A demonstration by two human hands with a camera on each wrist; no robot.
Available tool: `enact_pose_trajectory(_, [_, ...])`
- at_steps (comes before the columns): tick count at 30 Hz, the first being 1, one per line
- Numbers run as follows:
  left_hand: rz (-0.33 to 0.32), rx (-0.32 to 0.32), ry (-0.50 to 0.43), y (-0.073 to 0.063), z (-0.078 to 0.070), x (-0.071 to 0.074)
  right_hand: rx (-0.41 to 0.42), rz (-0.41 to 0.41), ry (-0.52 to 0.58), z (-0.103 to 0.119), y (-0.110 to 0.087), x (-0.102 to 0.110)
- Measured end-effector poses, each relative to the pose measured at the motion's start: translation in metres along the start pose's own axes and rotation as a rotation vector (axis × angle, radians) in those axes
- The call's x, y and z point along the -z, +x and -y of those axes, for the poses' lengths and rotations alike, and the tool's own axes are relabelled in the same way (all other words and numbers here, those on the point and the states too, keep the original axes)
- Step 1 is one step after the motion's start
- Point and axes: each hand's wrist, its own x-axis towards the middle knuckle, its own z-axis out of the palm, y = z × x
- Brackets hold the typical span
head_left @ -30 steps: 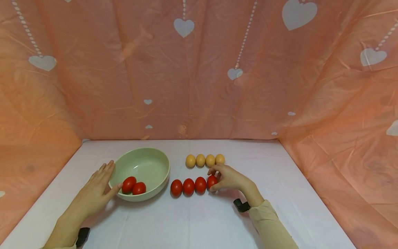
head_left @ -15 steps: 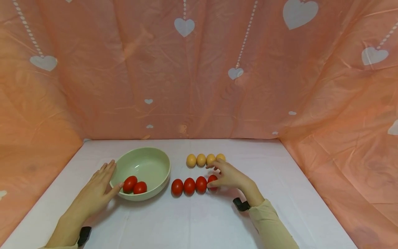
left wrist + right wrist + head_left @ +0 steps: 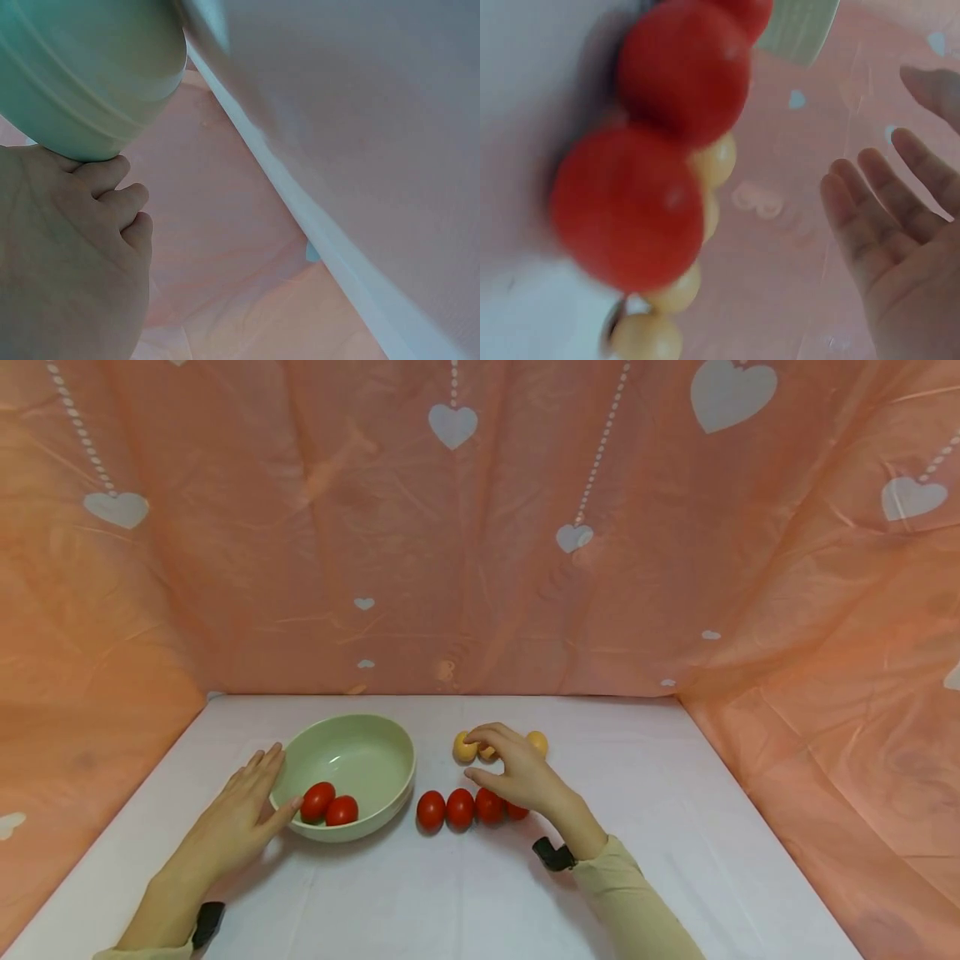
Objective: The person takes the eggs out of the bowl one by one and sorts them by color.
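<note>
The pale green bowl [image 3: 367,768] stands at the left with two red tomatoes [image 3: 318,802] inside, near its front. My left hand [image 3: 228,822] rests against the bowl's left side, fingers straight along the outside and thumb by the rim; the left wrist view shows the fingers touching the bowl's wall [image 3: 82,82]. My right hand [image 3: 521,772] hovers over the two rows, holding nothing, thumb and fingers spread apart. Below it lies a row of several red tomatoes [image 3: 431,811], the rightmost partly hidden. Behind, a row of smaller yellow egg-shaped pieces [image 3: 465,747] is partly covered by the fingers.
A white cloth [image 3: 442,902] covers the table. Orange-pink curtains [image 3: 420,568] with pale hearts hang at the back and both sides. Each wrist bears a small black camera [image 3: 553,855].
My right hand has let go of the rightmost red tomato, lifted, and moved left over the rows. The left hand stays at the bowl. The head view shifts slightly.
</note>
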Motion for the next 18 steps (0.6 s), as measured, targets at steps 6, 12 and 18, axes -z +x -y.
enact_pose_trajectory(6, [0.005, 0.007, -0.005, 0.001, -0.001, 0.001, 0.081, 0.015, 0.014, 0.02, 0.017, -0.014])
enact_pose_trajectory(12, [-0.001, 0.009, 0.004, 0.001, 0.0, 0.001, 0.142, 0.041, -0.011, 0.037, 0.034, -0.032])
enact_pose_trajectory(18, [0.012, 0.018, 0.001, 0.001, 0.0, 0.001, 0.172, 0.096, 0.015, 0.052, 0.05, -0.052])
